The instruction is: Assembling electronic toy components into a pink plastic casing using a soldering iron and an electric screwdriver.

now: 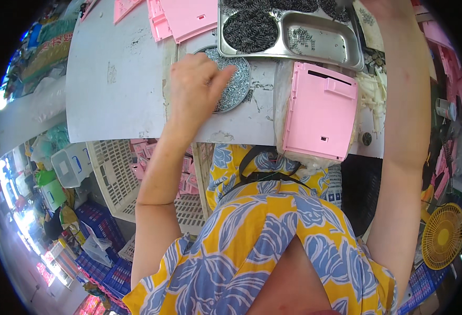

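Note:
My left hand (195,84) is over a round metal dish (249,79) filled with small silver screws (233,92). Its fingers curl downward and the thumb points right; whatever they may hold is hidden beneath the hand. At the top right edge, my right hand (391,6) reaches past a metal tray (289,54), with its fingers mostly out of the picture. Dark coil springs (249,31) fill one rounded compartment of the tray, and small silver springs (300,39) lie in another. A pink plastic panel (320,113) rests on plastic wrap at the table's front edge.
More pink panels (189,21) lie at the back. White plastic pieces (371,92) are heaped right of the front panel. Below the table on the left stands a white crate (113,173) with pink parts. A yellow round fan grille (443,236) is at the lower right.

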The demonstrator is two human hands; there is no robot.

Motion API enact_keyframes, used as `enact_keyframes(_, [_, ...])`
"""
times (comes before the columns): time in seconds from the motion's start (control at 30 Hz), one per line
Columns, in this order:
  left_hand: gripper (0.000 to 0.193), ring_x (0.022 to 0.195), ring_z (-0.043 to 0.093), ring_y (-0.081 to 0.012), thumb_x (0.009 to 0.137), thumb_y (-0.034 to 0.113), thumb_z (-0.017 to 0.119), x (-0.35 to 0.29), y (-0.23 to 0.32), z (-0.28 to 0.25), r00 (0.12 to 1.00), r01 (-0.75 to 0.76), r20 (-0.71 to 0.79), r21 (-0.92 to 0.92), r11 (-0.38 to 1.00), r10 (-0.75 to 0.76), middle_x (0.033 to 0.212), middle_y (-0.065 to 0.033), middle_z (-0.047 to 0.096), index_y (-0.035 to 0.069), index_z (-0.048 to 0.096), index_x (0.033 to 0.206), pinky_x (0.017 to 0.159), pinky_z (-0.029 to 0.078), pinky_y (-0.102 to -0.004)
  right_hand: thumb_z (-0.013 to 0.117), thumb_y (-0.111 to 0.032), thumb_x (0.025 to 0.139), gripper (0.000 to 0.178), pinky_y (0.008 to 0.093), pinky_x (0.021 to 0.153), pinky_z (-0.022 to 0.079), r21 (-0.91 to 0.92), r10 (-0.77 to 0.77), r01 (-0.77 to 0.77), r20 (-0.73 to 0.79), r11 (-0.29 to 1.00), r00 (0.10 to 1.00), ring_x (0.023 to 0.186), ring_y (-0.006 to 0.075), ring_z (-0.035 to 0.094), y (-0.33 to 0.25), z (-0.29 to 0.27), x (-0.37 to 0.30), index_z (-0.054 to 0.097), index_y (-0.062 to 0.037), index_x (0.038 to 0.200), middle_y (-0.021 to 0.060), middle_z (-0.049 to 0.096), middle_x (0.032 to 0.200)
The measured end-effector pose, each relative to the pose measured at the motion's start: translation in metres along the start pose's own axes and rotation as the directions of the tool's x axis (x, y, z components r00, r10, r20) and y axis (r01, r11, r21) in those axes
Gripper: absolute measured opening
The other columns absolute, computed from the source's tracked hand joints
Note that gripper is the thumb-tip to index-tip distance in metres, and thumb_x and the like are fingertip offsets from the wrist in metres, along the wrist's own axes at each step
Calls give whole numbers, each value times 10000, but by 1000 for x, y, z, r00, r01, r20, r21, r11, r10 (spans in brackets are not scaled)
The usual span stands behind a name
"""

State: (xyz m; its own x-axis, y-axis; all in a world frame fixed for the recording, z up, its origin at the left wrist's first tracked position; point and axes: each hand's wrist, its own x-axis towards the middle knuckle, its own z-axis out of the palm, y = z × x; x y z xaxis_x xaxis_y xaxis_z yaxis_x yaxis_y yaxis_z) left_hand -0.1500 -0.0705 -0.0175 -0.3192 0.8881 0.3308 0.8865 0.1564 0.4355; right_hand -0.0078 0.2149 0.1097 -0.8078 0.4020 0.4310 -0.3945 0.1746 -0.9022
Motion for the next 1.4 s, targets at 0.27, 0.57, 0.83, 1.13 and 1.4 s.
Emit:
enact_keyframes(0.27, [193,876,540,-208,737,226,828,-3,95,31,969,-247,-49,-322,914,244,886,8,571,160,662,810,829,322,-423,656,-295,991,439,303,680,491,279,25,-23,-5,960,1000,623,107,513,-27,55,-128,492,-89,1342,-6,517,709])
enact_keyframes(0.57, [180,833,548,-190,717,220,842,-7,107,40,972,-234,-110,-443,865,206,849,32,580,180,699,820,803,297,-429,657,-294,1005,298,280,564,444,218,26,-16,-46,976,999,518,86,451,-34,70,-155,504,-146,1213,-53,482,637])
enact_keyframes(0.83, [294,992,555,-233,693,298,870,-6,87,19,993,-70,-107,-197,978,50,1031,7,614,158,743,919,917,306,-446,603,-242,1014,260,286,581,430,204,-3,12,-48,979,999,540,85,439,-19,72,-149,513,-125,1228,-39,472,659])
enact_keyframes(1.13, [120,988,579,-257,865,262,736,-6,9,6,998,55,-26,218,974,-50,953,-14,647,152,709,907,912,345,-491,610,-236,1006,278,284,588,418,158,-18,35,-108,987,994,556,90,425,-31,43,-181,516,-116,1238,-34,462,675])
enact_keyframes(1.4, [288,851,596,-276,948,333,666,6,-24,5,990,51,98,391,919,-97,815,-79,610,84,650,804,867,385,-470,717,-182,945,292,324,595,465,145,147,-106,-317,984,937,566,125,488,-58,44,-249,494,-104,1117,0,504,670])
